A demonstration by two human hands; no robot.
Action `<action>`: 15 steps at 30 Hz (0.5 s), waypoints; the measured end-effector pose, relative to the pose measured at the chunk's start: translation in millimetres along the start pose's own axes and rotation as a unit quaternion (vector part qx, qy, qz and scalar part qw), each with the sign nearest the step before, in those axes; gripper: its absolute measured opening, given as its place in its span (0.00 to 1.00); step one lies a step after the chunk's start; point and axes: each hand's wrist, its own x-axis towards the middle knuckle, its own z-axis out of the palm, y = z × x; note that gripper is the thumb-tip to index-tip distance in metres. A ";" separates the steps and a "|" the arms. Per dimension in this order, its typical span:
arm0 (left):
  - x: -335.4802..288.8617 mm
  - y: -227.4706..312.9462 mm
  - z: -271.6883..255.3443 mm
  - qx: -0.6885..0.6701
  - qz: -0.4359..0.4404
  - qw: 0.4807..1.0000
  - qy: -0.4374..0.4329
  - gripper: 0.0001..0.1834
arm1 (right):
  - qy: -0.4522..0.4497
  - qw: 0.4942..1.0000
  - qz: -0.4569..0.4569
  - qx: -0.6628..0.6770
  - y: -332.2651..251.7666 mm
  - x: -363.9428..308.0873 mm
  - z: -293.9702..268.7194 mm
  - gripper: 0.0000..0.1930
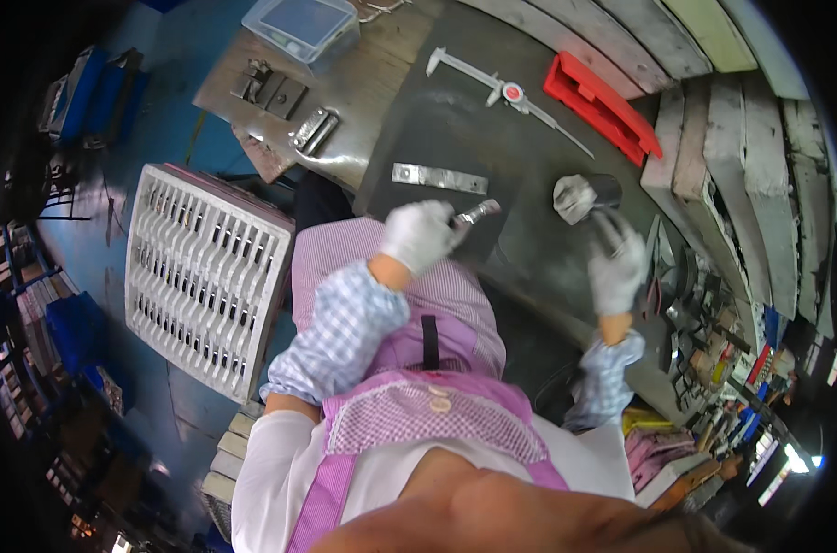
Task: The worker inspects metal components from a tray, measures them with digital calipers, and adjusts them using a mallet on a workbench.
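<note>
My left hand, in a white glove, is closed on a small shiny metal piece that sticks out past its fingertips over the dark worktop. Just beyond it lies a flat, slightly curved metal strip. On the right, my gloved right hand is a little blurred, its fingers stretched forward and apart. Those fingertips are by a crumpled white cloth beside a dark round container; whether they touch it is unclear.
A dial caliper lies at the back, near an open red case. Left of them are metal fixtures, a metal block and a clear plastic box. A white slotted basket stands left; grey slabs line the right.
</note>
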 end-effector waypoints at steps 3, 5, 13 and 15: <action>-13.4 6.8 5.0 0.103 0.076 0.991 -0.032 0.17 | -0.111 0.980 -0.090 0.136 -133.8 12.1 43.3 0.24; -16.0 -17.1 -5.3 0.028 0.066 0.997 0.003 0.16 | -0.295 0.948 -0.015 0.117 -135.4 22.7 79.0 0.20; -10.0 -75.0 -7.2 -0.079 -0.026 0.960 0.269 0.20 | -0.212 0.852 0.234 0.418 -138.3 56.6 135.1 0.15; -11.6 -70.1 -1.8 -0.053 0.002 0.967 0.249 0.25 | -0.256 0.905 0.208 0.268 -156.0 66.2 116.0 0.13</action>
